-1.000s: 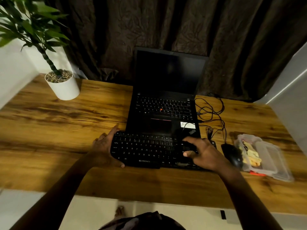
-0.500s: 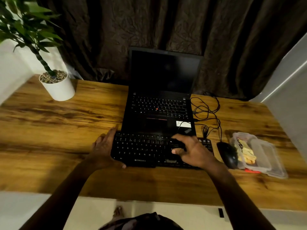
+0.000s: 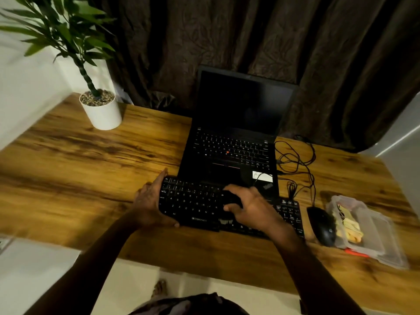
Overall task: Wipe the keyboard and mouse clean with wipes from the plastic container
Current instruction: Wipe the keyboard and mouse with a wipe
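Wood desk (image 3: 91,169), curtain (image 3: 250,37) behind; L fingers (image 3: 156,183) grip keyboard (image 3: 193,201), R fingers (image 3: 238,189) pinch wipe (image 3: 230,198).

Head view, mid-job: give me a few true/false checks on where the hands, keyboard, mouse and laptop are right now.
1. The left hand grips the left end of the keyboard. True.
2. The mouse lies between the keyboard and the plastic container. True.
3. The right hand rests on the mouse. False: it is on the keyboard's keys, near the middle, apart from the mouse.
4. The laptop is closed. False: it stands open behind the keyboard, with its screen dark.
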